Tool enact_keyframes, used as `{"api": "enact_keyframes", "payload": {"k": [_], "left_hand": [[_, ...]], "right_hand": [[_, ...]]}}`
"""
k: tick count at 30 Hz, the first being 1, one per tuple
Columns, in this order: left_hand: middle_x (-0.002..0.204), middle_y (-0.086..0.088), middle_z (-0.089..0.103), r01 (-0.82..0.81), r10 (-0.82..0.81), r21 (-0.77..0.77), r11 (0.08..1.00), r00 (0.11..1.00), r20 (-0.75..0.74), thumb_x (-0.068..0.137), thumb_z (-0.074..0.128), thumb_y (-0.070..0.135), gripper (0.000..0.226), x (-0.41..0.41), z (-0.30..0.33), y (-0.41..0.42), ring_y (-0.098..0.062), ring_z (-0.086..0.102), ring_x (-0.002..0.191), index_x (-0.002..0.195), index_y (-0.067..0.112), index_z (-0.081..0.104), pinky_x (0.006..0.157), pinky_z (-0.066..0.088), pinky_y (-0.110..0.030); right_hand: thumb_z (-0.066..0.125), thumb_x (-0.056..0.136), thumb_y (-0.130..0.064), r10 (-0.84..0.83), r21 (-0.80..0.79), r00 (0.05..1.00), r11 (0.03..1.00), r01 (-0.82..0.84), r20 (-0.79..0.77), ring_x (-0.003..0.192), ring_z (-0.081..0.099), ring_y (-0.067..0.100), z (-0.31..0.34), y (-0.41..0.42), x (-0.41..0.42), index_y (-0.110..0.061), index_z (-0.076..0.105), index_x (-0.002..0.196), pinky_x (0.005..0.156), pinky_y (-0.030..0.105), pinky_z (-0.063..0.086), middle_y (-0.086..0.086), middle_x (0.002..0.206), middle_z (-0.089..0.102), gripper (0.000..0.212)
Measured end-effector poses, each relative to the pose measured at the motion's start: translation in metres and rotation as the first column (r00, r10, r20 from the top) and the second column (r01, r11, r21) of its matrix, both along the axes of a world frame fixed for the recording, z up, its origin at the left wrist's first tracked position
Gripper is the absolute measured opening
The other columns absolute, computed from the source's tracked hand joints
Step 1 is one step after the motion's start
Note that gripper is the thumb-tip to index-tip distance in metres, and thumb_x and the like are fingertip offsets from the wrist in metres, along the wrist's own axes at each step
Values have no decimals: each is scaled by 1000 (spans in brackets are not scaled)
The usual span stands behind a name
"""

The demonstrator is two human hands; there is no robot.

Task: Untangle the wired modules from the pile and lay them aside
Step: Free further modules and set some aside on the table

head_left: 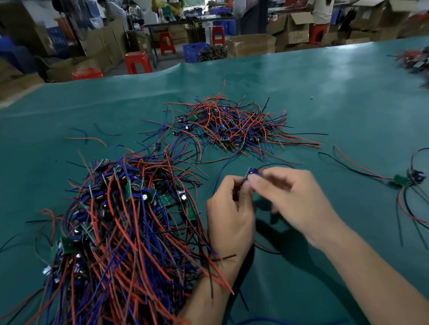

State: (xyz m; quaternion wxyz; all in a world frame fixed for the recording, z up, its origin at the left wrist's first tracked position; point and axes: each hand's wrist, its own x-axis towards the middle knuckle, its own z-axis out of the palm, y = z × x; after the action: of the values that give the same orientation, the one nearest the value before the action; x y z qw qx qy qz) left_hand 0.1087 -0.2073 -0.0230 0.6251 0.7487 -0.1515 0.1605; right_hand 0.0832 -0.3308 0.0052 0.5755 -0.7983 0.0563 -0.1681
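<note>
The surface (331, 96) is covered by a teal mat, smooth and faintly glossy, with a raised ripple along its far edge. Bare mat lies open to the right of the hands and toward the far right, and a narrower strip runs along the near edge under the forearms.

Both hands meet over the middle of the mat. The left hand (229, 212) and right hand (290, 197) have their fingers curled and their fingertips pinch one small module (253, 172), a blue and green board with thin wires trailing off it, held clear above the mat.

The big pile (116, 234) sits close at the left, a dense mound of thin red, blue and black insulated wires with small green boards and dark round capacitors buried in it. Its strands drape over the left wrist and forearm. A second, flatter pile (231, 125) lies farther back, just beyond the hands, its wire ends fanned outward.

Well apart at the right lies a separated module (404, 179), wires splayed flat on the mat. A blurred heap (426, 66) rests at the far right edge. A loose blue wire (285, 323) curves near the front edge.

Beyond the surface stand red stools (137, 62), cardboard boxes (250, 45) and a blue crate (195, 51).
</note>
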Motion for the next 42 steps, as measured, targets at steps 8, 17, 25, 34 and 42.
{"api": "enact_keyframes", "payload": {"k": [8, 17, 25, 34, 42], "left_hand": [[64, -1, 63, 137, -138, 90, 986, 990, 1, 93, 57, 27, 22, -2, 3, -3, -16, 55, 58, 77, 15, 66, 60, 47, -40], [57, 6, 49, 110, -106, 55, 992, 992, -74, 93, 55, 27, 23, -2, 5, -3, -8, 45, 55, 72, 17, 59, 58, 41, -34], [61, 6, 57, 80, -76, 31, 996, 993, -93, 87, 56, 32, 20, -2, 8, -1, -14, 53, 56, 98, 18, 64, 61, 49, -37], [54, 10, 51, 55, -51, 39, 998, 994, -102, 83, 56, 28, 16, 0, 7, -2, -13, 48, 50, 97, 22, 61, 57, 48, -41], [69, 9, 64, -36, 33, -16, 999, 990, -137, 97, 55, 22, 4, 2, 5, -2, -13, 62, 68, 96, 19, 56, 69, 53, -43]], "right_hand": [[80, 86, -27, -193, -188, 921, 945, 267, 337, 68, 65, 7, 25, -2, -7, -23, 72, 85, 69, 32, 54, -12, 75, 72, 9], [73, 90, -44, 221, -379, 871, 924, -43, 439, 62, 65, 25, 174, 88, 24, -6, 77, 77, 57, 37, 51, 8, 68, 72, 40], [62, 92, -35, -68, -845, 944, 469, -256, -323, 112, 66, 37, 95, 60, 120, -17, 68, 119, 96, 45, 55, 17, 122, 66, 32], [60, 84, -14, -254, -723, 926, 691, -28, -279, 112, 62, 37, 36, -13, 125, -26, 66, 93, 94, 38, 52, 14, 122, 67, 17], [61, 62, -25, -298, -114, 954, 948, 299, 28, 47, 56, 12, 54, -57, 62, -25, 60, 82, 47, 21, 44, 0, 57, 67, 20]]}}
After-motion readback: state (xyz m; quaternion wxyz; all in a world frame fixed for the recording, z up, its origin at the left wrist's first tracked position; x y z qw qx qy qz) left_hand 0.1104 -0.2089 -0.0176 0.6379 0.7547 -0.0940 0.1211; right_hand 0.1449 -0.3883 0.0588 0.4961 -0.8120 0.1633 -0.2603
